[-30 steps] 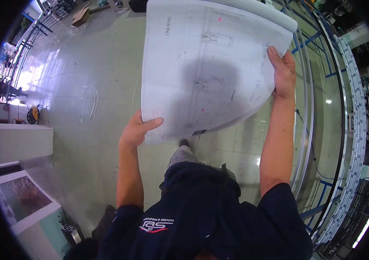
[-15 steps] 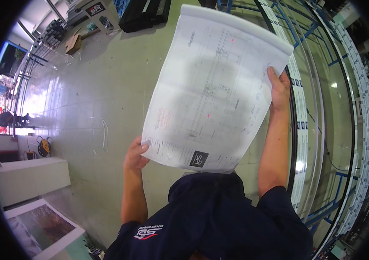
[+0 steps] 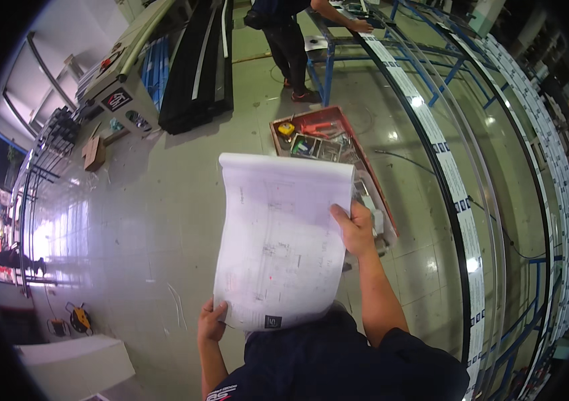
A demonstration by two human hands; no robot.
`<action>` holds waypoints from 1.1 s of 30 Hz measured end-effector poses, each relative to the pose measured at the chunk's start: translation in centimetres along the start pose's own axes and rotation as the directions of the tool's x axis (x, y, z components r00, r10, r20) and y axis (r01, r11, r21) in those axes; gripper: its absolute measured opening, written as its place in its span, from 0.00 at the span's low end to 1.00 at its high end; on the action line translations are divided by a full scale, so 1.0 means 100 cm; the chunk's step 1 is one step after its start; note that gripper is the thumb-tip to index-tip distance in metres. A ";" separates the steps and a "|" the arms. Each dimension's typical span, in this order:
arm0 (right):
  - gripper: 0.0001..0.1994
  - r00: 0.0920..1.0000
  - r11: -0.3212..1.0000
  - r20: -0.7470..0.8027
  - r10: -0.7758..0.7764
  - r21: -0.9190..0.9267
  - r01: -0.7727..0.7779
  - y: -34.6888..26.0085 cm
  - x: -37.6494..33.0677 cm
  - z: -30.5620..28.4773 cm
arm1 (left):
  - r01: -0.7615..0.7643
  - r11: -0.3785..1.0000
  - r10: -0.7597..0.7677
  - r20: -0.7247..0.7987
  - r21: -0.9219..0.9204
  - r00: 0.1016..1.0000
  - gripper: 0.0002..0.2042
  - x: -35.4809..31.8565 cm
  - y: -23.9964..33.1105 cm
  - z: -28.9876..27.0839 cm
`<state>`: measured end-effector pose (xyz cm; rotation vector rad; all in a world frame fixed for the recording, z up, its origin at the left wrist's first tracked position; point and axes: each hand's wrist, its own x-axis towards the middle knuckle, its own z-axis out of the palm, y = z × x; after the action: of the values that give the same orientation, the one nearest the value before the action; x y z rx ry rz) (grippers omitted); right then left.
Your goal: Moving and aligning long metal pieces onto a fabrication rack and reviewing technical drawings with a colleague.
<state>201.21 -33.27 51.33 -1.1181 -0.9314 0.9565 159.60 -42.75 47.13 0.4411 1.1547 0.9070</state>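
While both hands grip it, drawing sheet [image 3: 277, 240] runs lengthwise away.

white drawing sheet [image 3: 277, 247] (faint grey linework), red tool tray [image 3: 338, 120], blue frame [image 3: 328, 67]

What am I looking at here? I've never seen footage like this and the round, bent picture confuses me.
There is no machine here: a person wears a wide fisheye camera on the head, looking down, so straight edges bend toward the rim. The two bare arms coming up from the bottom are the wearer's own. The left hand has a grip on the lower corner of a large sheet of drawings, and the right hand holds its right edge. Beyond the sheet, a red tray of tools lies on the shiny floor. Long curved metal rails run along blue frames on the right. At the top, another person stands at a bench.
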 end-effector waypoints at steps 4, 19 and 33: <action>0.11 0.994 0.996 -0.096 0.054 -0.065 -0.060 0.013 0.066 0.056 | 0.076 0.996 -0.081 0.110 0.042 0.991 0.18 0.107 0.063 -0.028; 0.18 0.953 0.974 -0.284 -0.102 0.165 0.153 -0.021 0.282 0.218 | -0.531 0.691 0.171 0.603 0.490 0.779 0.44 0.389 0.415 0.008; 0.15 0.991 0.952 0.095 0.100 0.281 -0.123 0.032 0.666 0.295 | -0.456 0.813 0.160 0.613 0.363 0.774 0.23 0.641 0.628 0.154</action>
<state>193.80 38.57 61.22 -0.8975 -0.7690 1.1950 157.16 47.34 60.16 1.2823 0.7506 0.6801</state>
